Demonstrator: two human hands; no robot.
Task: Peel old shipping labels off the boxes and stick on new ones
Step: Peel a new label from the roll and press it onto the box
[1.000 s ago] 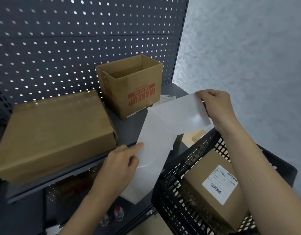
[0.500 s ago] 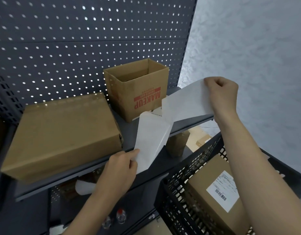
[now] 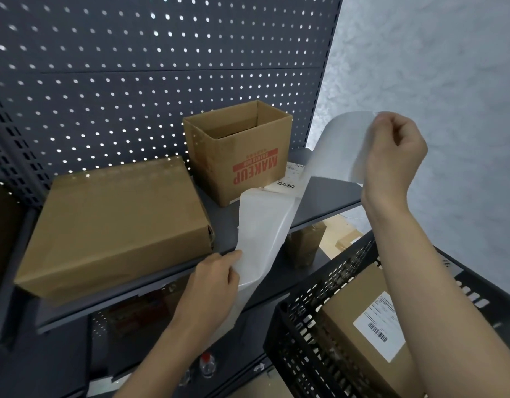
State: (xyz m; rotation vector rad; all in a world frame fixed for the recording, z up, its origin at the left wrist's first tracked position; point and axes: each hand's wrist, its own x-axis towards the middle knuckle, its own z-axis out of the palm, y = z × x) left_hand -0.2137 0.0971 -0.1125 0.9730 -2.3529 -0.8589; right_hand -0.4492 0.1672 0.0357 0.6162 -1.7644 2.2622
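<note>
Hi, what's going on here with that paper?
A person holds a long white strip, likely label paper, between both hands: the right hand pinches its top end, the left hand grips it lower down. It hangs in front of a shelf holding a closed cardboard box and an open MAKEUP box. A labelled box sits in the black crate below.
</note>
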